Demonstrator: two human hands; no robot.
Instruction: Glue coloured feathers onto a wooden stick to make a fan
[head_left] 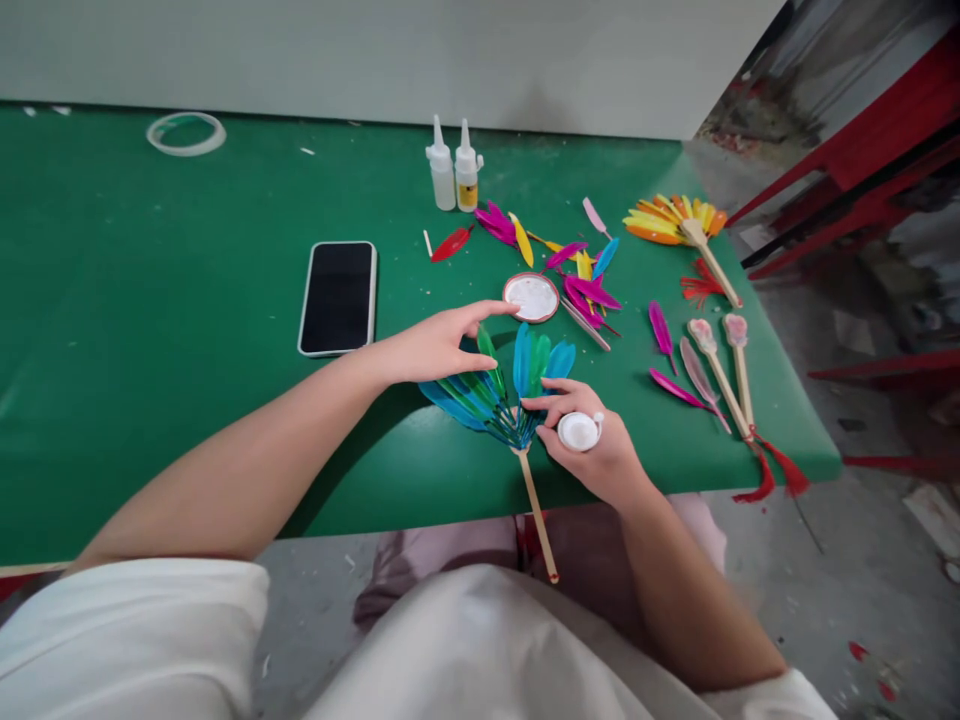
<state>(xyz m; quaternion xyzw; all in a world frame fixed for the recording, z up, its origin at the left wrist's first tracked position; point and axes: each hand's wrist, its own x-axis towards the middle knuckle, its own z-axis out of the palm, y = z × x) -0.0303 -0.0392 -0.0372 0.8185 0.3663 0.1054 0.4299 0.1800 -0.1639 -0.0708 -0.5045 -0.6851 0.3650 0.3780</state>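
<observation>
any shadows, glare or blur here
Head view: a soft shadow lies along the left forearm on the green table; head view: faint sheen on its left side; head view: red furniture at right looks blurred, the blue feathers sharper.

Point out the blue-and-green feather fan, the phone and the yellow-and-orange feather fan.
Blue-and-green feather fan (516, 428): head view, on the gathered feather stems.
Phone (338, 298): head view, middle of its dark screen.
Yellow-and-orange feather fan (696, 233): head view, upper end of its handle.

The person is wearing a loose off-white shirt (480, 650), its wide sleeves (135, 640) leaving both forearms (292, 440) bare; dusty-pink trousers (450, 555) are showing just beyond the shirt's front.
</observation>
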